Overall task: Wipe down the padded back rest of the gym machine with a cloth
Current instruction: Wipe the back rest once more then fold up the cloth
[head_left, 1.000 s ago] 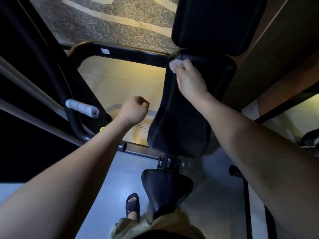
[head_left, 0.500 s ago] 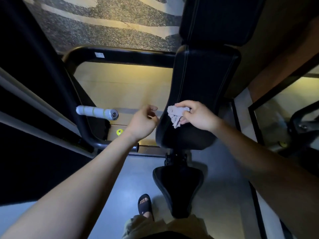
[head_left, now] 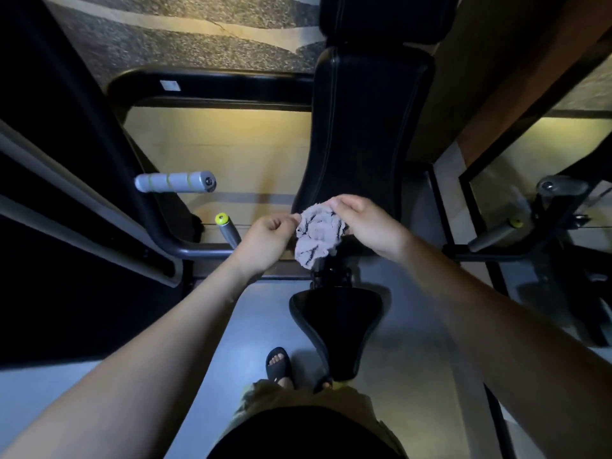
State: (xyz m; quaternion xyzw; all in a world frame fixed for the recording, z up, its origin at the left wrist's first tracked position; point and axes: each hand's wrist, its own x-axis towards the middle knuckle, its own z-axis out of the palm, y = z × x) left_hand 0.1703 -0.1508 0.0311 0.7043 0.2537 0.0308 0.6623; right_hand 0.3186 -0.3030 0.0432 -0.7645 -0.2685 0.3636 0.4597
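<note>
The black padded back rest (head_left: 367,127) stands upright at the centre, tapering toward its lower end. A crumpled grey cloth with dark stripes (head_left: 316,235) hangs in front of the pad's lower edge. My right hand (head_left: 367,223) grips the cloth's upper right side. My left hand (head_left: 268,238) pinches the cloth's upper left corner between thumb and fingers. Both hands are just in front of the pad's bottom; the cloth hides part of that edge.
A black seat pad (head_left: 336,326) sits below the back rest. A grey handle (head_left: 175,182) and a yellow-tipped lever (head_left: 227,226) stick out on the left; another handle (head_left: 559,185) is at the right. The black frame bar (head_left: 215,82) runs behind. My sandalled foot (head_left: 278,364) stands on the floor.
My right hand brought the cloth down from the top of the back rest to its lower end. My left hand came across and took hold of the cloth's left corner.
</note>
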